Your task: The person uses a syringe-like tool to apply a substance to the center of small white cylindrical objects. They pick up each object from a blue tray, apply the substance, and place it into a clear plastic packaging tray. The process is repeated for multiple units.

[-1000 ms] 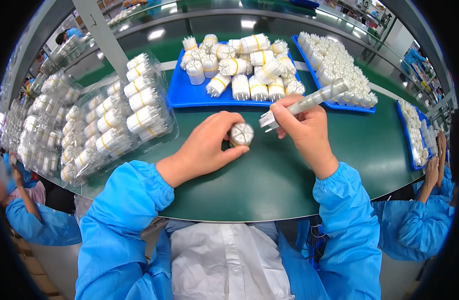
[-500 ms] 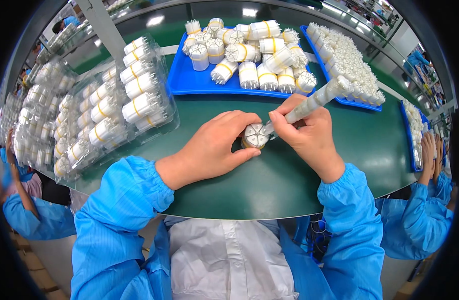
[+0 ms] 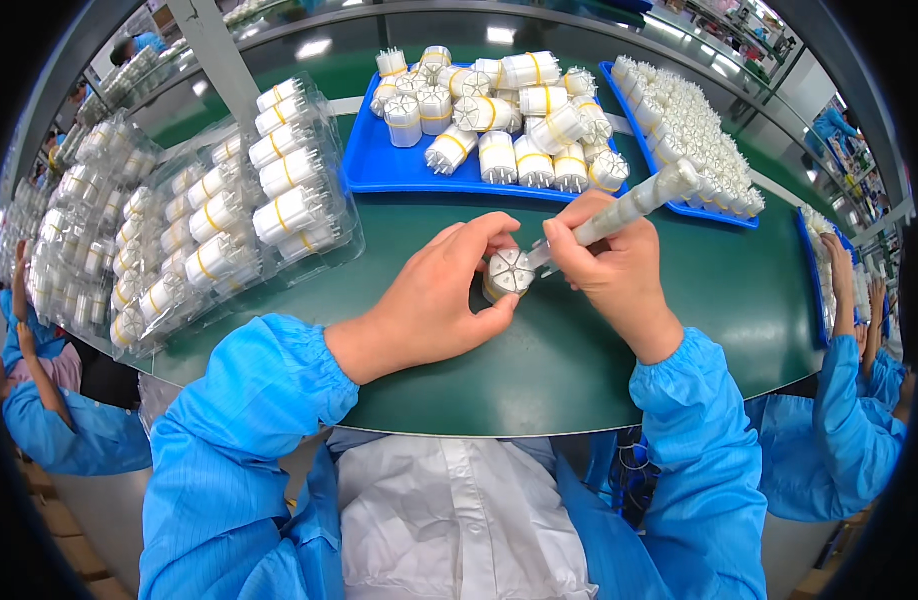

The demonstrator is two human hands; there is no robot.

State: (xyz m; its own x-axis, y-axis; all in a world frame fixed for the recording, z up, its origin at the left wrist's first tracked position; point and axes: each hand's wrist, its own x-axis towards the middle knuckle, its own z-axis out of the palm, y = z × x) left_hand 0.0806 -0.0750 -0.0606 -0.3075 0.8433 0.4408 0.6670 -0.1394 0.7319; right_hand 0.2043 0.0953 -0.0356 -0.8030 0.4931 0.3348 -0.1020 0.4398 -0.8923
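Observation:
My left hand [image 3: 426, 285] is curled round a short white cylinder [image 3: 509, 273] on the green table, thumb at its near side and fingers at its far side. The cylinder's round top faces up and is split into wedges by thin lines, with small metal pins. In a pen-like grip, my right hand [image 3: 619, 265] holds a long, pale tool [image 3: 634, 205] with a thick handle that looks wrapped in whitish film. Its thin tip points at the cylinder's right edge; whether it touches is too fine to tell.
A blue tray [image 3: 409, 180] of loose white cylinders with yellow bands stands ahead. Another blue tray [image 3: 714, 213], densely packed, is at far right. Clear plastic trays [image 3: 339, 245] of cylinders lean at left. Co-workers in blue sleeves [image 3: 829, 440] work at both sides.
My left fingers have loosened and shifted a little round the cylinder, and its top appears slightly turned. The tool's tip stays beside it. At right, a co-worker's hand has risen.

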